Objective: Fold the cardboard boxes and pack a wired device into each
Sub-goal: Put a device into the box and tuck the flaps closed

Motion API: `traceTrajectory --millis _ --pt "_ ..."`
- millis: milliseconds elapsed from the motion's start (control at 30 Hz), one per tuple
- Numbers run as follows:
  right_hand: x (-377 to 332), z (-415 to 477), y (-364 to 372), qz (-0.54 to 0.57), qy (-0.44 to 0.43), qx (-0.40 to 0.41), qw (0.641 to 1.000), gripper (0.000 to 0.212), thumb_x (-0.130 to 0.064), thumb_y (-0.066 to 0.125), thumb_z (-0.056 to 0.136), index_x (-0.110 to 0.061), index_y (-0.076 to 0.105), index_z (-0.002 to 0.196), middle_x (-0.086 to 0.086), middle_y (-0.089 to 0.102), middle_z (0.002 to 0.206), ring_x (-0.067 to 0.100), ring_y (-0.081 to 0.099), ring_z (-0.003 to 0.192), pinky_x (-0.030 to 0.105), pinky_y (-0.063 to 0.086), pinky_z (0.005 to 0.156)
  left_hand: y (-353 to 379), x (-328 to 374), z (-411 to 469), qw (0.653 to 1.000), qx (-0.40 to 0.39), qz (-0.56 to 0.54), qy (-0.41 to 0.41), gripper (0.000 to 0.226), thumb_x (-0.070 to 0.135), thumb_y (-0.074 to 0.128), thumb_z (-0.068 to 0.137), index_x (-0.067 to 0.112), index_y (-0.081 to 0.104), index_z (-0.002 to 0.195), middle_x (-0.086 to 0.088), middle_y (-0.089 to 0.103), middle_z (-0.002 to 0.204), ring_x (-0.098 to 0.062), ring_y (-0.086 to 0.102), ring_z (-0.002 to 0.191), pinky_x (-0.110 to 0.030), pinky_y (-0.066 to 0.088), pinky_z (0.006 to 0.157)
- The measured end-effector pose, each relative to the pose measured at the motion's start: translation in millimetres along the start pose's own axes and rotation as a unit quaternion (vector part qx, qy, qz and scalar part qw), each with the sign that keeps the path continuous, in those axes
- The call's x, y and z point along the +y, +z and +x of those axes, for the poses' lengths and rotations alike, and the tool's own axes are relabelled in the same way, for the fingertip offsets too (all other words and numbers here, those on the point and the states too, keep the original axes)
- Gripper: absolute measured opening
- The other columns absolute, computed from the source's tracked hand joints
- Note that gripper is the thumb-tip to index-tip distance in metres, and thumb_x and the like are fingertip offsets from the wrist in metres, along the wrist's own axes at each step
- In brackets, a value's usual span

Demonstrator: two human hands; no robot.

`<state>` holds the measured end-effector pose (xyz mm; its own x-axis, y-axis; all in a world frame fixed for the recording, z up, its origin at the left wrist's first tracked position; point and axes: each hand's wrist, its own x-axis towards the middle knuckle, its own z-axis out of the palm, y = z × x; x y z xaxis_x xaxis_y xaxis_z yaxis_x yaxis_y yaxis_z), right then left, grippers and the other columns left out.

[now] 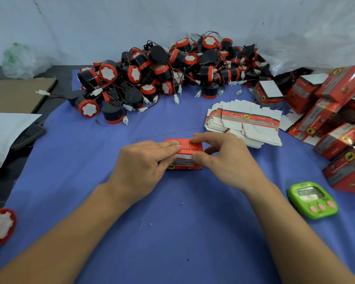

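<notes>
At the middle of the blue cloth (172, 232), both hands meet on one red cardboard box (190, 150), which stands on the cloth between them. The left hand (143, 160) lies nearly flat, with its fingers straight and close together, resting on the box's top from the left side. The right hand (223, 158) is curled. Its fingers hook over the far top edge and its thumb presses the near edge by a white flap, so the box is pinched between them.

Behind the box lies a heap of wired devices (135, 73), black drums with red rims, white caps and thin leads ending in white plugs. They are too many and too tangled to count. One more device (0, 226) sits alone at the left edge. A single fanned stack of flat box blanks (244, 121) lies just right of the hands. Further right is a pile of folded boxes (348, 85), at least eight of them. One green timer (312, 199) with three pink buttons lies near the right forearm.

The boxes carry a round yellow badge with a black animal figure. Their lettering is blurred and cannot be read, and neither can the timer's display.
</notes>
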<state>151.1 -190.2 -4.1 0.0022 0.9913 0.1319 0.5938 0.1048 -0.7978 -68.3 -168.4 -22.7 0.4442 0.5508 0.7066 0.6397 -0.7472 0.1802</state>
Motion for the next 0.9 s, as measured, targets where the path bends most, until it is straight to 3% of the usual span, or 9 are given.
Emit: traceTrajectory --millis 133,267,400,467,567,700,833,900 --pt "-0.1 -1.0 -1.5 0.036 0.018 -0.006 0.999 0.028 -0.025 0.080 0.081 -0.045 0.073 0.098 0.003 0.077 0.107 0.017 0.070 0.078 0.046 0.059 0.085 2.3 5.1 -1.0 0.995 0.025 0.075 0.057 0.020 0.022 0.066 0.093 0.015 0.084 0.100 0.001 0.081 0.103 -0.019 0.078 0.075 -0.032 0.060 0.056" --pt "-0.6 -1.5 -1.9 0.076 0.037 -0.010 0.996 0.030 -0.028 0.078 0.073 -0.041 0.076 0.101 0.003 0.077 0.108 0.026 0.070 0.081 0.054 0.059 0.085 -0.7 4.9 2.8 0.996 0.004 0.064 0.057 0.026 0.026 0.063 0.089 0.016 0.084 0.101 0.001 0.080 0.104 -0.018 0.077 0.072 -0.029 0.059 0.055" --pt "2.8 -2.0 -4.4 0.080 0.038 -0.030 0.996 0.037 -0.037 0.079 0.070 -0.044 0.073 0.105 -0.001 0.076 0.109 0.024 0.070 0.086 0.053 0.058 0.089 -0.5 4.1 0.4 0.997 -0.012 0.061 0.049 0.025 0.019 0.075 0.081 0.016 0.083 0.105 -0.001 0.080 0.106 -0.019 0.077 0.069 -0.029 0.059 0.054" --pt "3.6 -3.2 -5.9 0.072 0.028 -0.043 0.996 0.044 -0.040 0.083 0.064 -0.044 0.072 0.107 -0.009 0.074 0.112 0.019 0.070 0.084 0.049 0.059 0.088 1.3 6.3 -1.2 0.997 -0.005 0.068 0.038 0.023 0.021 0.072 0.085 0.017 0.083 0.105 0.000 0.079 0.107 -0.019 0.077 0.071 -0.025 0.055 0.056" --pt "5.3 -1.4 -4.5 0.026 0.022 -0.027 0.999 0.046 -0.026 0.087 0.068 -0.045 0.070 0.107 -0.001 0.075 0.112 0.019 0.070 0.082 0.046 0.060 0.085 3.1 9.5 -3.2 0.997 -0.002 0.067 0.023 0.031 0.027 0.057 0.091 0.017 0.083 0.106 0.000 0.079 0.109 -0.019 0.077 0.071 -0.025 0.054 0.055" --pt "4.7 -2.9 1.4 0.022 0.020 0.000 1.000 0.044 -0.017 0.085 0.073 -0.044 0.071 0.106 -0.001 0.074 0.116 0.020 0.070 0.085 0.046 0.059 0.085 6.9 12.7 -7.9 0.997 0.006 0.076 0.022 0.031 0.026 0.057 0.094 0.015 0.083 0.105 -0.001 0.079 0.110 -0.020 0.077 0.070 -0.029 0.057 0.050" --pt "7.0 -6.8 8.7 0.072 0.034 -0.005 0.997 0.028 -0.040 0.078 0.079 -0.044 0.072 0.106 -0.024 0.068 0.124 0.010 0.069 0.101 0.037 0.056 0.096 10.5 15.8 -8.4 0.996 0.025 0.091 0.005 0.025 0.029 0.069 0.088 0.017 0.082 0.106 0.003 0.079 0.112 -0.016 0.072 0.095 -0.032 0.058 0.067" --pt "8.5 -5.0 8.6 0.196 0.057 -0.027 0.979 0.015 -0.028 0.071 0.094 -0.037 0.078 0.105 -0.022 0.069 0.127 0.008 0.070 0.111 0.041 0.056 0.103 14.8 17.3 -9.4 0.996 -0.009 0.092 0.020 0.035 0.019 0.080 0.083 0.015 0.079 0.117 0.000 0.076 0.122 -0.021 0.067 0.113 -0.031 0.055 0.083"
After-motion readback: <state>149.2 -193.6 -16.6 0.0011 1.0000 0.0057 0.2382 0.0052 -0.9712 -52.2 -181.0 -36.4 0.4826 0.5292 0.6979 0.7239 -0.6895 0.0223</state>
